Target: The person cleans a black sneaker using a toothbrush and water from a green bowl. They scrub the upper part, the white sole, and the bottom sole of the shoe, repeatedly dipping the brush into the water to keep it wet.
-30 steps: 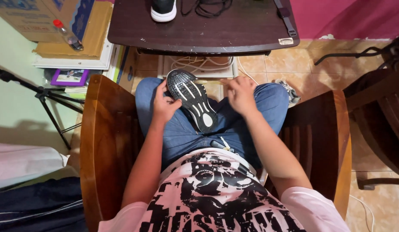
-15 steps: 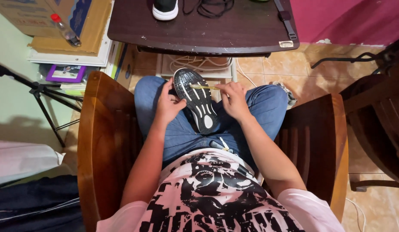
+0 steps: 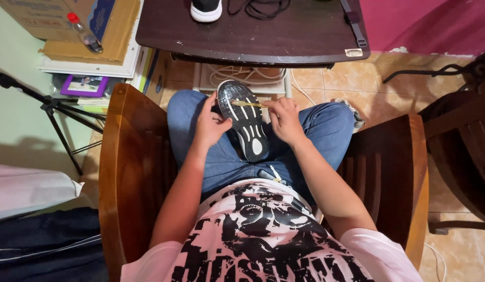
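Head view looks down at a person sitting in a brown wooden chair (image 3: 128,172) with one black shoe (image 3: 243,119) in their lap, on blue jeans (image 3: 326,125). The shoe is turned over, so its sole with white stripes faces up. The left hand (image 3: 210,124) grips the side of the shoe, fingers curled around its edge. The right hand (image 3: 284,119) pinches one thin yellow stick (image 3: 246,104) between its fingertips, and the stick lies across the sole near the toe.

A second ago the left hand held the shoe and the right hand was just beside it, closed, with no stick that I could see. Half a second ago the stick was on the sole, and now it sits a bit closer to the toe. The shoe has stayed in the lap.

Counting: two hands, one shoe in the lap, one more shoe (image 3: 206,9) with a white edge on the dark worktop (image 3: 284,36), one stick. On the worktop there is also one black cord (image 3: 259,7) and one strap (image 3: 352,23). To the left are cardboard boxes (image 3: 54,23) with one clear bottle (image 3: 83,32) with a red cap on top, one purple picture frame (image 3: 84,85) and one black tripod (image 3: 54,112)
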